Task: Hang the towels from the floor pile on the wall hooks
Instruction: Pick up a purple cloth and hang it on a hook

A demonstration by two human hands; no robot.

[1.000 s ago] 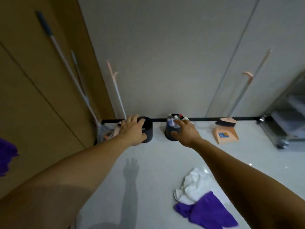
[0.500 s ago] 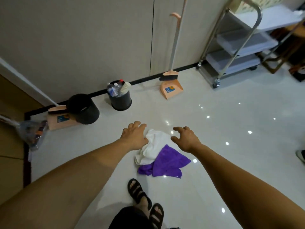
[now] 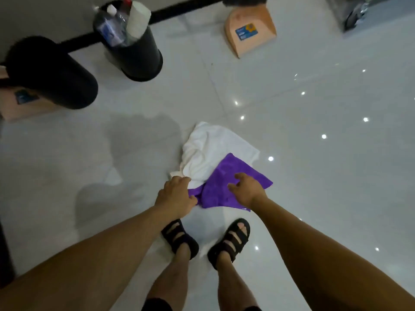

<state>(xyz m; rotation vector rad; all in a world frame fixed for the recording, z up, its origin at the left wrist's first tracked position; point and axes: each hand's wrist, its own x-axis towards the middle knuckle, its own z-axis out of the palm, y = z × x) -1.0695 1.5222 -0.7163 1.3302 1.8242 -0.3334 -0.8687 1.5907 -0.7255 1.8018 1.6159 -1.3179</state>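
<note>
One full black bin (image 3: 137, 55) stands beyond the towel pile (image 3: 213, 149).

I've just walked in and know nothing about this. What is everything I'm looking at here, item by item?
Purple microfibre towel: one, purple, overlapping the white towel.
White cotton towel: one, white, crumpled, partly under the purple one.
Black plastic bin with bottles: one, black, upper middle.
Clear plastic bottles: at least two, clear, inside that bin.
Second black plastic bin: one, black, far left.
Peach plastic dustpan: one, peach, top right.
Second peach dustpan: one, peach, behind the left bin.
Glossy tiled floor: one, white, under everything.
Black strap sandals: two, black, on the feet, bottom centre.
Left hand: one, at the pile's near edge, fingers curled.
Right hand: one, resting on the purple towel.
</note>
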